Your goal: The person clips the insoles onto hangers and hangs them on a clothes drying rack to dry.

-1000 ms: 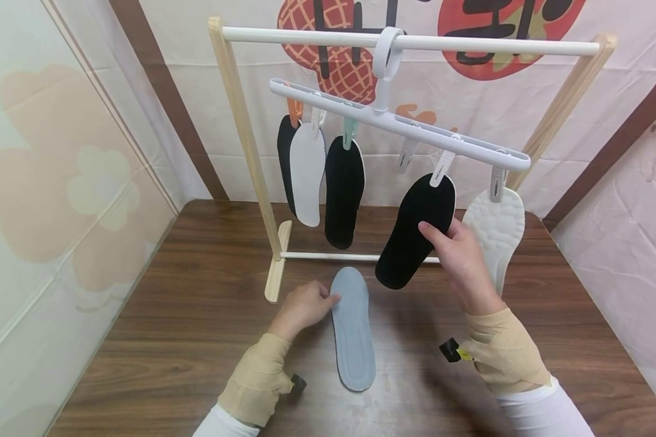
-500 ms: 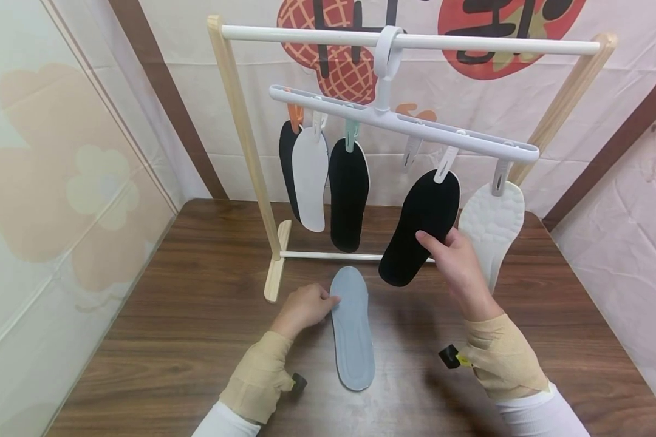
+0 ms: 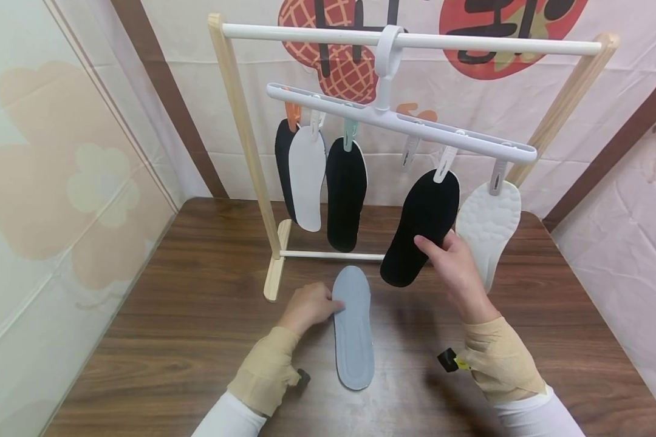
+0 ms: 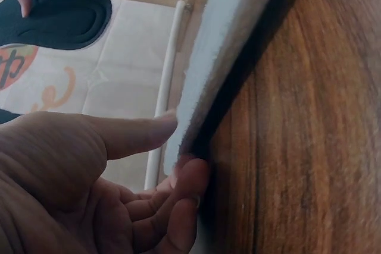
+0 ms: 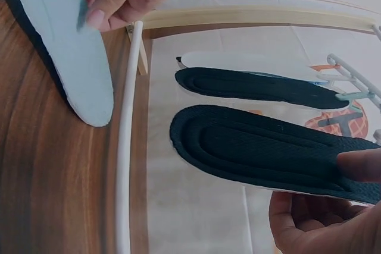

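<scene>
A light grey-blue insole (image 3: pixel 355 340) lies on the table. At its left edge my left hand (image 3: pixel 308 306) pinches it, thumb on top and fingertips at the underside; the left wrist view shows the thumb (image 4: pixel 140 135) at the insole's edge. A black insole (image 3: pixel 415 212) hangs tilted from a white clip (image 3: pixel 445 164) on the white hanger (image 3: pixel 317 98). My right hand (image 3: pixel 459 267) grips its right edge, with the thumb on the face towards me and fingers behind. Just right of that hand hangs a white textured insole (image 3: pixel 489 221) from a grey clip.
On the hanger's left half hang another black insole (image 3: pixel 345 200), a white insole (image 3: pixel 308 182) and a dark insole (image 3: pixel 284 164). One grey clip (image 3: pixel 410 152) holds nothing. The hanger hooks over the white rod (image 3: pixel 306 34) of a wooden rack (image 3: pixel 246 133) on the wooden table (image 3: pixel 158 340).
The hanger has swung, its right end rising slightly and its left end dropping a little. My left hand and the grey-blue insole have shifted slightly right. The right hand keeps its grip.
</scene>
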### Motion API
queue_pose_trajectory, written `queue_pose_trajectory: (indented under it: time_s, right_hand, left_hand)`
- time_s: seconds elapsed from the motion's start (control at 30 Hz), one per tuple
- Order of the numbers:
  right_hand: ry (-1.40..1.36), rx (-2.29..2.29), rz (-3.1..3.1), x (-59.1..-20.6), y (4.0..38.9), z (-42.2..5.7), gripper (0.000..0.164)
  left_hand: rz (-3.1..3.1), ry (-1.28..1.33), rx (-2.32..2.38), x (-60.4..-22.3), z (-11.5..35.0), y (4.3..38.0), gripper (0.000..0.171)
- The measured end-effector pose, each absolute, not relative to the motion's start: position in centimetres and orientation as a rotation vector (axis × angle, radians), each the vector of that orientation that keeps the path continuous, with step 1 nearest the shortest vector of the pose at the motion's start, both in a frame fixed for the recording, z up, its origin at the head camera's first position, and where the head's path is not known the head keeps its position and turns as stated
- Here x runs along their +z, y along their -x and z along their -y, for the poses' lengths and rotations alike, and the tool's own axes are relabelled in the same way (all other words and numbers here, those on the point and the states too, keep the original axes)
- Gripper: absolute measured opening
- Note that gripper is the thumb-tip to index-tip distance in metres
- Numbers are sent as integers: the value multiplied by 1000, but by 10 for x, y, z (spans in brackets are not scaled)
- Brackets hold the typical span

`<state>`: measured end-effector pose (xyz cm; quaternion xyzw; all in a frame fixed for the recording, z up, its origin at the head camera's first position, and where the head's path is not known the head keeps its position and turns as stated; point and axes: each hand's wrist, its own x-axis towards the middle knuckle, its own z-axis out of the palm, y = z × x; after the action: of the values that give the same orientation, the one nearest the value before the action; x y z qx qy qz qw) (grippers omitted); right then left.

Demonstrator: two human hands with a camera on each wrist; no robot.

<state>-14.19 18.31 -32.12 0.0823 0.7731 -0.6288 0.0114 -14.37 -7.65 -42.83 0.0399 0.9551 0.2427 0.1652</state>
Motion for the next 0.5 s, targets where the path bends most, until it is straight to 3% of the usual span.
queue_pose_trajectory:
  time_s: [0.5]
  right_hand:
    - [-281,-1923,-2420,-333,139,-187,45]
  left_hand:
    - [-2681,-100,860,-428,75,147,23]
